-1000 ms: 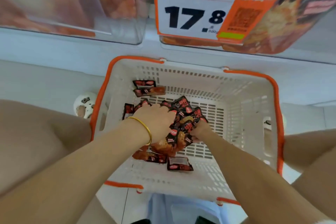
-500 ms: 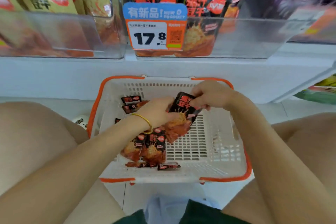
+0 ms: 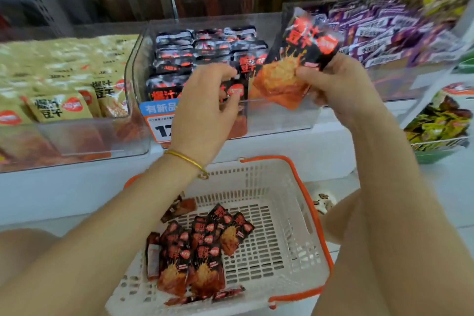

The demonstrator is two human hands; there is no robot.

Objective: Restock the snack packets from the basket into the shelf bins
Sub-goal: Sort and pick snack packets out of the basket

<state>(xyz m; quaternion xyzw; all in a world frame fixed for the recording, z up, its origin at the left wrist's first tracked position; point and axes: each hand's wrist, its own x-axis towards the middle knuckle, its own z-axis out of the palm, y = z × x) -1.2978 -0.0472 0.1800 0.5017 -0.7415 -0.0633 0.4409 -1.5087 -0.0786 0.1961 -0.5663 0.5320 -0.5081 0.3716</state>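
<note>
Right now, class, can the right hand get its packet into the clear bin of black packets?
Probably yes. The right hand holds the packet at the front rim of the clear bin; its top is open and its right end looks unfilled.

Basket (image 3: 289, 233): moulded plastic, white, lattice-perforated walls and floor, low sheen; rim and handles orange plastic, smooth.
Packets in basket (image 3: 200, 259): thin film wrappers, black and orange print, glossy, creased; 7 o'clock part of the basket floor.
Raised packet (image 3: 295, 59): same glossy film, crinkled, highlights on the black half; 1 o'clock.
Clear bin (image 3: 277, 120): rigid transparent plastic, smooth, glossy, reflections on the front wall.
Shelf (image 3: 269, 146): white, smooth, matt; material not determinable.
Price tag (image 3: 156, 123): printed paper or card, flat.
Bracelet (image 3: 188, 160): gold-coloured metal, polished.
Yellow packets (image 3: 59, 108): film, satin gloss; 9 o'clock.
Purple packets (image 3: 379, 33): glossy film, blurred; 2 o'clock.
</note>
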